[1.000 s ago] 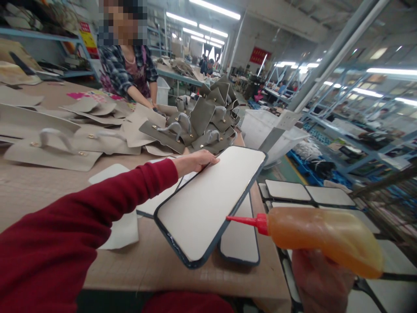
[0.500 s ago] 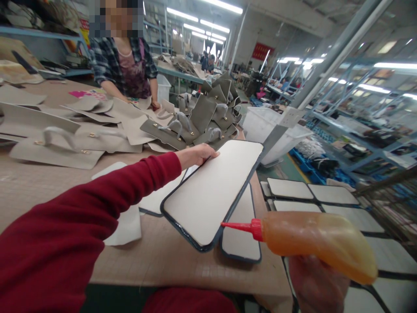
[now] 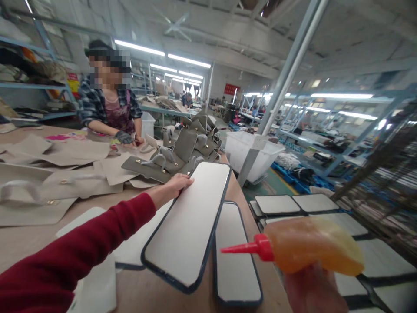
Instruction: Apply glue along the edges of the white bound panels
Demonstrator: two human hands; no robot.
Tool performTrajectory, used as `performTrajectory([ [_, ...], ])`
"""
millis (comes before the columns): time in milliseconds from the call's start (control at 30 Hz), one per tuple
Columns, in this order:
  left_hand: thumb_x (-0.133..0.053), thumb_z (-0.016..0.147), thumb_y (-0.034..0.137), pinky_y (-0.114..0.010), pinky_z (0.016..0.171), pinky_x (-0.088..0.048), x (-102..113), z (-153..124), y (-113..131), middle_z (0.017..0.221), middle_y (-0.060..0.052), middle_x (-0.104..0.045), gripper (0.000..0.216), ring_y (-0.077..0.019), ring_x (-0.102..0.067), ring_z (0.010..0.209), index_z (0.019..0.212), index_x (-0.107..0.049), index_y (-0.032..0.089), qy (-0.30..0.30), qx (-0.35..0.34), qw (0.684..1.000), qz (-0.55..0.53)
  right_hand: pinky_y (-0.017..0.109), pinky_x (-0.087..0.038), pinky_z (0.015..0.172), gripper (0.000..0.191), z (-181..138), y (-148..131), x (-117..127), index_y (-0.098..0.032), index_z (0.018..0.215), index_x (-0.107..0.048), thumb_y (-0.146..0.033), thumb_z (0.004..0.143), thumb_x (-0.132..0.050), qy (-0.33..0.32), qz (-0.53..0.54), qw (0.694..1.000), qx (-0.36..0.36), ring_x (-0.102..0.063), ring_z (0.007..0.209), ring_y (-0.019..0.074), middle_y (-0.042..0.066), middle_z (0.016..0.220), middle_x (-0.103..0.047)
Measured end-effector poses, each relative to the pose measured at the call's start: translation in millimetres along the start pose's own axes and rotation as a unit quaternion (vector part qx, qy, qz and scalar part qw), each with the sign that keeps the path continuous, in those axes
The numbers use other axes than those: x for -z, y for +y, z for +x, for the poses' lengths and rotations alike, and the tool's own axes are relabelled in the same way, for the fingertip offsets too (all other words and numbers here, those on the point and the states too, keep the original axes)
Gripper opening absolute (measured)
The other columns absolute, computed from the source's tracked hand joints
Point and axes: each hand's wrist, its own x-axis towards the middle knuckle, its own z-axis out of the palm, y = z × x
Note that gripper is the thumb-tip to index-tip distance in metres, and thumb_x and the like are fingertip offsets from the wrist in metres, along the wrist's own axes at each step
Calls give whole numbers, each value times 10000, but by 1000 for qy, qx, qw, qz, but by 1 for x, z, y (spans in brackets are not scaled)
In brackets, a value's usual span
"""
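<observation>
Head view — hands (image 3: 178, 184) apart, left outstretched

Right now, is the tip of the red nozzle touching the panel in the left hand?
No, a visible gap lies between the red nozzle and the held panel.

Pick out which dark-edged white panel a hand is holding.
The tilted central panel: the left hand grips its upper left edge. The left panel, the near-right panel behind the red nozzle, and the far-right panels lie ungripped.
</observation>
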Motion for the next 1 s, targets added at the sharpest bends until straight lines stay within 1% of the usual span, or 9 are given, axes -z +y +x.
performTrajectory([
  [67,-845,453,381,-288,536,-481,2,-8,-1,567,-35,-657,431,-202,-625,556,742,-646,130,-24,-14,1000,-1,316,-587,694,402,20,-11,-8,-243,1069,-660,-346,690,-748,26,29,999,34,-679,839,201,38,994,-703],
  [133,-839,446,403,-275,520,-478,4,-18,-2,614,-45,-683,466,-195,-628,553,773,-662,122,-58,-27,998,-4,350,-561,808,413,39,-20,-11,-238,1061,-659,-323,670,-761,32,39,995,86,-637,982,211,33,1084,-671],
  [233,-819,498,414,-268,545,-494,6,-35,0,747,-61,-725,503,-198,-652,602,890,-684,129,-103,-39,994,-3,377,-506,911,419,62,-27,-10,-235,998,-676,-280,600,-799,35,40,988,146,-593,1052,211,18,1083,-658],
  [300,-795,562,413,-268,568,-505,8,-46,2,814,-65,-734,499,-203,-665,637,972,-686,150,-133,-42,990,1,359,-508,895,420,71,-30,-8,-238,962,-686,-238,562,-813,40,39,984,169,-602,1001,192,2,1012,-669],
  [400,-759,643,404,-268,588,-514,11,-57,3,881,-64,-735,492,-208,-673,673,1076,-671,189,-171,-48,984,8,301,-532,816,407,78,-33,-8,-248,909,-700,-174,525,-816,47,42,979,195,-613,873,147,-30,891,-672],
  [600,-712,718,402,-280,621,-523,13,-67,3,954,-76,-727,498,-229,-677,743,1177,-636,224,-189,-58,980,29,246,-553,704,402,82,-35,-8,-226,833,-710,-107,460,-802,55,32,977,202,-616,732,114,-46,806,-677],
  [800,-699,732,403,-276,642,-521,13,-67,0,989,-81,-722,478,-235,-679,783,1167,-642,215,-187,-54,980,32,257,-537,745,439,77,-32,-3,-206,858,-702,-127,443,-819,66,25,981,179,-627,782,135,-19,831,-675],
  [933,-743,680,394,-257,613,-512,9,-70,4,932,-80,-730,492,-213,-676,727,1120,-660,191,-184,-26,983,1,244,-532,729,378,69,-27,-1,-202,836,-687,-150,488,-825,46,9,984,173,-624,767,129,-17,828,-672],
  [1000,-766,646,396,-249,595,-504,8,-70,6,908,-77,-731,507,-200,-669,704,1092,-668,177,-178,-15,984,-9,225,-531,705,401,62,-23,3,-213,875,-681,-155,506,-827,45,4,987,156,-625,735,118,-25,816,-674],
])
